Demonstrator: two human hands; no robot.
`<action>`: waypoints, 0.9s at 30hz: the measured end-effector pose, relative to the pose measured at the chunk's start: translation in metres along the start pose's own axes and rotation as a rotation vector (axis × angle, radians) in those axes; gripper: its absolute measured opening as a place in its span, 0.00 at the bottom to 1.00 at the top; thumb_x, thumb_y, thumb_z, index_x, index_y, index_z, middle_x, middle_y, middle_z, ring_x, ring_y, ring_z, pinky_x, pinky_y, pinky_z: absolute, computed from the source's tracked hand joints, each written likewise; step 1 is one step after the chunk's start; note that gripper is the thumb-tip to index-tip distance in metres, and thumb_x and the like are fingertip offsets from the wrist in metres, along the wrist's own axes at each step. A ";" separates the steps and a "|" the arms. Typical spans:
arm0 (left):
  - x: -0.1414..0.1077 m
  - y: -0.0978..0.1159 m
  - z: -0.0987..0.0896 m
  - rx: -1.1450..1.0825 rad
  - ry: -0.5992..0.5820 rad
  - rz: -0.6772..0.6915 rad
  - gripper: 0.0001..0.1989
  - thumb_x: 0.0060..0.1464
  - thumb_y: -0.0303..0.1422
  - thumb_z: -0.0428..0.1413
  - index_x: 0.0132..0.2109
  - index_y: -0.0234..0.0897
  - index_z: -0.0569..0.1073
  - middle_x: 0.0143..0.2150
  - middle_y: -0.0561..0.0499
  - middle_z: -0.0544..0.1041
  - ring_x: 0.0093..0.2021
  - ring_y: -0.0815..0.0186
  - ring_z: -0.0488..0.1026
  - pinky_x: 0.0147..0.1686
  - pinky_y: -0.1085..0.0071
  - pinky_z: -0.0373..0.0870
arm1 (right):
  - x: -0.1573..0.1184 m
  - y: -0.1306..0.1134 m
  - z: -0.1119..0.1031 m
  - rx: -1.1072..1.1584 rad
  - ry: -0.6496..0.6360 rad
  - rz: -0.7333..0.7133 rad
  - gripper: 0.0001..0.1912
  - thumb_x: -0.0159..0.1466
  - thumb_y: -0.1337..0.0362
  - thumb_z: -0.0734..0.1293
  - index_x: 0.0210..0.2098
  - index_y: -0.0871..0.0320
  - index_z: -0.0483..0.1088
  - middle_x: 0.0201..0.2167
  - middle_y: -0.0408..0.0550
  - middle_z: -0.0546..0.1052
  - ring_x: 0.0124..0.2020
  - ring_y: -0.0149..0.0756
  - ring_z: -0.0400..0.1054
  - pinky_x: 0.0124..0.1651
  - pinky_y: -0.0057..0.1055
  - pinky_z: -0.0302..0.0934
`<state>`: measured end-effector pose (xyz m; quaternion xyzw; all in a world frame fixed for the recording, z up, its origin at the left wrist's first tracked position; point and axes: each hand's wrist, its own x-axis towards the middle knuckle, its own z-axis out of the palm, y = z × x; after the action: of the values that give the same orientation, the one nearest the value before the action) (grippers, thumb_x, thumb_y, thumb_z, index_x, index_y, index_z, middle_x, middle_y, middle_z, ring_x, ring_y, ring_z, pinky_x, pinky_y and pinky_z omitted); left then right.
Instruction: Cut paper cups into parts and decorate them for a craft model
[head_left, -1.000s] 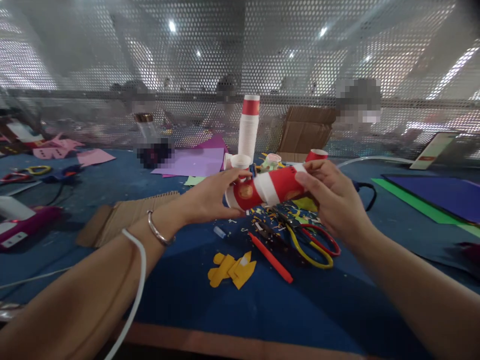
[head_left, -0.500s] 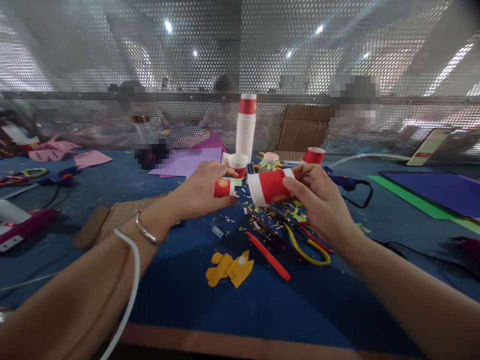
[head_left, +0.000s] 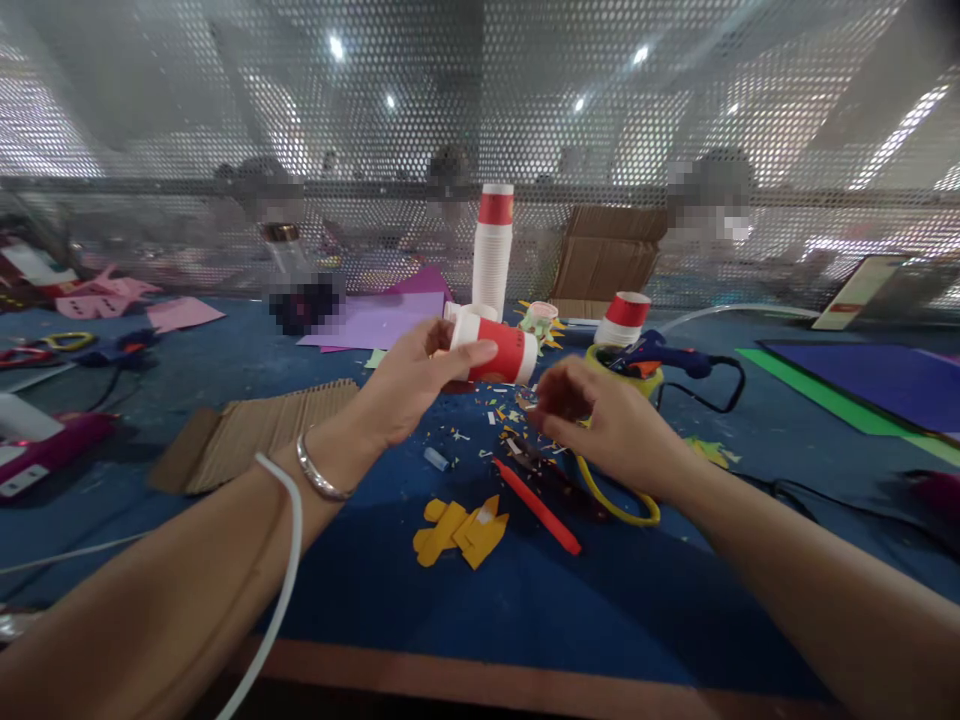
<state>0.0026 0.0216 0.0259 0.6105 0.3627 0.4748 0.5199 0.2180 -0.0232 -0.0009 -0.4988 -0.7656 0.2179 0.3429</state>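
Note:
A red and white paper cup (head_left: 510, 352) lies on its side in the grip of my left hand (head_left: 420, 375), its base toward the right. Just right of it, my right hand (head_left: 592, 420) hovers over paper scraps with curled fingers, and what is between its fingertips, if anything, is too blurred to tell. Behind the held cup rises a tall stack of paper cups (head_left: 492, 250). Below my hands on the blue table are a red pen (head_left: 537, 507), yellow-handled scissors (head_left: 616, 508) partly under my right hand, and orange paper pieces (head_left: 459, 532).
Corrugated cardboard (head_left: 266, 432) lies left. A blue glue gun (head_left: 664, 356) and more cups (head_left: 622, 318) stand back right. Blue and green sheets (head_left: 862, 385) lie far right. A white cable (head_left: 289, 560) crosses my left forearm. Perforated metal (head_left: 480, 90) closes the back.
The cup from my right hand is now in my left hand. My right hand has let it go and moved slightly down and left, uncovering the glue gun.

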 end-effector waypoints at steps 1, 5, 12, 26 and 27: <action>0.001 0.000 -0.001 -0.023 0.057 -0.007 0.24 0.44 0.44 0.70 0.43 0.38 0.70 0.40 0.49 0.77 0.39 0.63 0.75 0.33 0.68 0.71 | -0.001 0.000 0.000 -0.135 -0.082 0.011 0.08 0.63 0.60 0.69 0.36 0.55 0.67 0.32 0.46 0.76 0.32 0.38 0.70 0.35 0.36 0.63; 0.004 -0.007 -0.002 -0.063 0.190 -0.023 0.30 0.40 0.43 0.72 0.45 0.41 0.65 0.38 0.51 0.77 0.35 0.64 0.75 0.26 0.71 0.68 | -0.004 -0.001 0.003 -0.467 -0.331 -0.012 0.04 0.62 0.64 0.68 0.31 0.57 0.72 0.34 0.51 0.77 0.38 0.44 0.71 0.38 0.37 0.61; 0.003 -0.017 0.001 -0.089 0.123 -0.006 0.30 0.44 0.37 0.71 0.51 0.44 0.66 0.41 0.51 0.75 0.36 0.64 0.75 0.27 0.70 0.68 | -0.006 -0.005 0.010 -0.531 -0.406 -0.007 0.03 0.56 0.68 0.67 0.25 0.59 0.73 0.34 0.53 0.77 0.35 0.42 0.71 0.37 0.35 0.60; 0.001 -0.017 0.002 -0.246 0.038 -0.048 0.31 0.37 0.31 0.72 0.46 0.43 0.64 0.43 0.53 0.75 0.41 0.64 0.73 0.31 0.72 0.69 | 0.005 0.009 0.001 -0.152 -0.105 0.100 0.06 0.56 0.66 0.62 0.24 0.54 0.59 0.20 0.40 0.65 0.22 0.32 0.59 0.28 0.32 0.51; 0.001 -0.018 0.001 -0.231 0.025 -0.020 0.31 0.37 0.30 0.72 0.46 0.43 0.64 0.43 0.54 0.75 0.40 0.65 0.72 0.31 0.72 0.69 | 0.006 0.011 0.000 -0.084 -0.042 0.095 0.06 0.56 0.66 0.62 0.25 0.54 0.59 0.20 0.39 0.64 0.23 0.32 0.59 0.28 0.31 0.51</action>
<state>0.0052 0.0262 0.0081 0.5369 0.3183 0.5157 0.5869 0.2229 -0.0135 -0.0063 -0.5436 -0.7568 0.2120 0.2947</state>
